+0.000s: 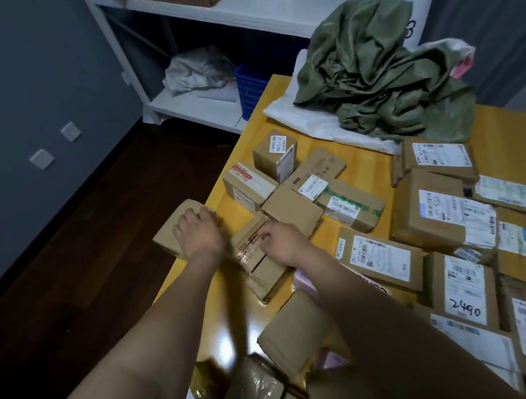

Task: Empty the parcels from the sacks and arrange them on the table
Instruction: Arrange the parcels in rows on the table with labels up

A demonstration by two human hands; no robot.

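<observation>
Grey wall (47, 59) fills frame left, carrying two white wall plates (70, 131). Dark wood floor (79, 264) lower left. White shelving unit (268, 16) top centre; blue basket (249, 89) on its lower shelf. Light dim.

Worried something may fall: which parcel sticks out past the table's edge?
The plain brown parcel gripped by the left hand: it overhangs the table's left edge above the dark floor, while the parcels around it lie on the yellow top.
</observation>
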